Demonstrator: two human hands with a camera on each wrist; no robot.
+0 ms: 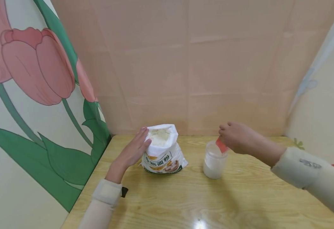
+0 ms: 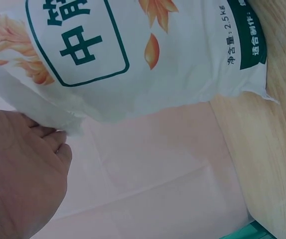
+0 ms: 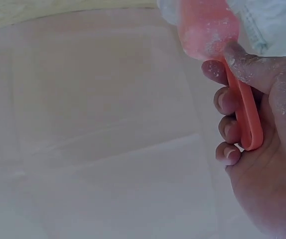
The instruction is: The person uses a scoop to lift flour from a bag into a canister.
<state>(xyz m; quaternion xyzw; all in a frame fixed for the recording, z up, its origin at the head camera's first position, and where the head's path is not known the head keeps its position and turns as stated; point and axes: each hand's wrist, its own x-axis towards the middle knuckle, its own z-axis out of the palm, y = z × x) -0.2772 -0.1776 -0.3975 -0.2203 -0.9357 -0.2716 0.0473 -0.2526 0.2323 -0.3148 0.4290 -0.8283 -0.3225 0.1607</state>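
Observation:
A white flour bag (image 1: pixel 164 159) with its top rolled down stands upright, pale flour (image 1: pixel 159 137) visible inside. My left hand (image 1: pixel 133 149) rests against its upper left side, fingers fairly straight and thumb by the rim. In the left wrist view, the fingertips touch the edge of the bag (image 2: pixel 148 94). My right hand (image 3: pixel 262 94) grips the handle of a pink scoop (image 3: pixel 210 30), whose bowl is dusted with powder. From the head view, the scoop (image 1: pixel 221 145) tilts down at the mouth of a clear jar (image 1: pixel 212 165) partly filled with white powder.
Bag and jar stand apart on a wood-grain table (image 1: pixel 167 200). Behind them hangs a pinkish-beige cloth (image 1: pixel 212 63). A wall with painted tulips (image 1: pixel 38 66) borders the left side, and a pale wall (image 1: pixel 324 105) the right.

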